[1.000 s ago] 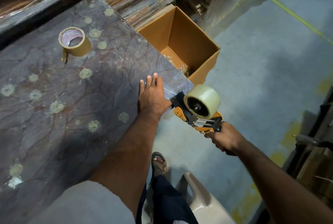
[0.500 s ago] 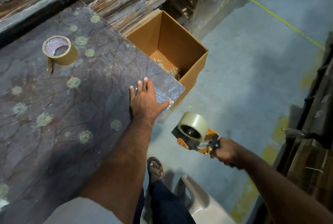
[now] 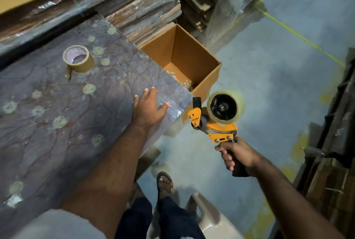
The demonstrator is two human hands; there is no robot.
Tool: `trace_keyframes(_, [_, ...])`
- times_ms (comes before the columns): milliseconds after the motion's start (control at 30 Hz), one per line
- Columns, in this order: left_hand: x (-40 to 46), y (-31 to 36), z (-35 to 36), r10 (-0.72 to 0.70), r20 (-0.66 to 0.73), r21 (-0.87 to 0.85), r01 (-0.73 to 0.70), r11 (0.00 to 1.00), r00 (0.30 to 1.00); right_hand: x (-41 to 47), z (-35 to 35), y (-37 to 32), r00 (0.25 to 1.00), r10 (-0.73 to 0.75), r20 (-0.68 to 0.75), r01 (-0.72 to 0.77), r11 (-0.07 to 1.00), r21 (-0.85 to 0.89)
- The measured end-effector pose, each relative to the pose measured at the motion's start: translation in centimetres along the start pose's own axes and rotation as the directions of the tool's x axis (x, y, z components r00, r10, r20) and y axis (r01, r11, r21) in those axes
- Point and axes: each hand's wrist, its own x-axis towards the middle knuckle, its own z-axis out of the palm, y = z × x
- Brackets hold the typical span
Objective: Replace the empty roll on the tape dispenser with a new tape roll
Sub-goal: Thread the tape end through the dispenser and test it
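Right hand (image 3: pixel 237 155) grips the light, rigid tape dispenser (image 3: pixel 215 121) by its handle, just beside the table (image 3: pixel 57 123); left hand (image 3: pixel 148 109) rests flat, fingers spread, on the table's corner.

I have swung the tape dispenser (image 3: pixel 217 121) with my right hand (image 3: pixel 237 154) from its low spot beside my left hand (image 3: pixel 149 107) to stand upright, roll (image 3: pixel 224 107) above my fist, its open side now facing me. My left hand has slid a little along the table (image 3: pixel 57 123) corner, fingers spread wider.
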Motion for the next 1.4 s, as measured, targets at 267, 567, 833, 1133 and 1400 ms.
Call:
trace_keyframes(267, [-5.3, -3.1, -8.1, -0.248, -0.205, -0.330, 0.171, 0.928, 0.947, -2.1, 9.8, -7.3, 0.963, -0.015, 0.269, -0.011, 0.995, 0.096])
trace_keyframes(567, [-13.8, -8.5, -17.9, -0.539, -0.226, -0.743, 0.215, 0.634, 0.811, -3.7, 23.8, -12.3, 0.874, -0.037, 0.485, -0.066, 0.979, 0.195])
trace_keyframes(833, [-19.5, -14.9, -23.9, -0.625, -0.170, -0.880, 0.168, 0.444, 0.762, -2.8, 33.2, -12.6, 0.810, 0.049, 0.585, -0.133, 0.986, 0.102])
trace_keyframes(1133, [-20.3, -18.5, -27.1, -0.648, -0.092, -0.929, 0.169, 0.328, 0.756, -2.0, 37.3, -13.8, 0.906, -0.026, 0.423, 0.100, 0.983, -0.155])
trace_keyframes(1400, [-18.4, -17.7, -26.5, -0.626, -0.081, -0.939, 0.152, 0.310, 0.776, 2.5, 35.1, -15.7, 0.899, -0.416, 0.135, 0.400, 0.658, -0.638])
